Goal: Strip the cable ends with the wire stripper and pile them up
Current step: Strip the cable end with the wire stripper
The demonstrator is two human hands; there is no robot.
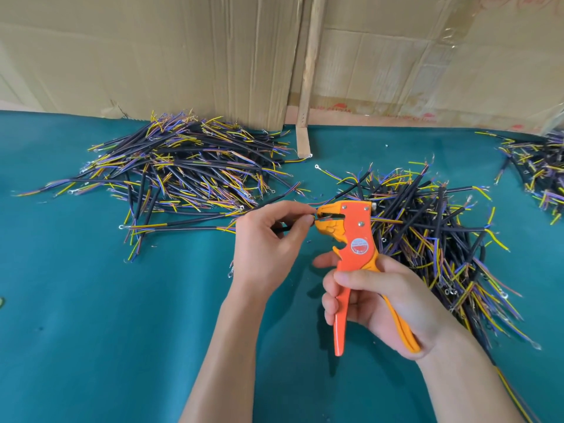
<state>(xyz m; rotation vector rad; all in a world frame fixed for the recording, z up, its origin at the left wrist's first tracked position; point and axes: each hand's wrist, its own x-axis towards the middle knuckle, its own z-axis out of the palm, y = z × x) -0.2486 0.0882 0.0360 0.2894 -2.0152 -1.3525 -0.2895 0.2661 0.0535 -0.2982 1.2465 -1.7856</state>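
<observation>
My right hand [375,300] grips the handles of an orange and yellow wire stripper [351,236], whose jaws point left. My left hand [268,242] pinches a short black cable [283,228] and holds one thin core of it in the stripper's jaws. A large pile of black cables with yellow, blue and purple cores [183,172] lies to the left. Another pile of the same cables [436,239] lies to the right, behind my right hand.
Everything sits on a teal table cover [106,315]. Cardboard sheets [183,56] stand along the far edge, with a wooden strip [306,87] leaning against them. A third heap of cables [540,172] lies at the far right edge.
</observation>
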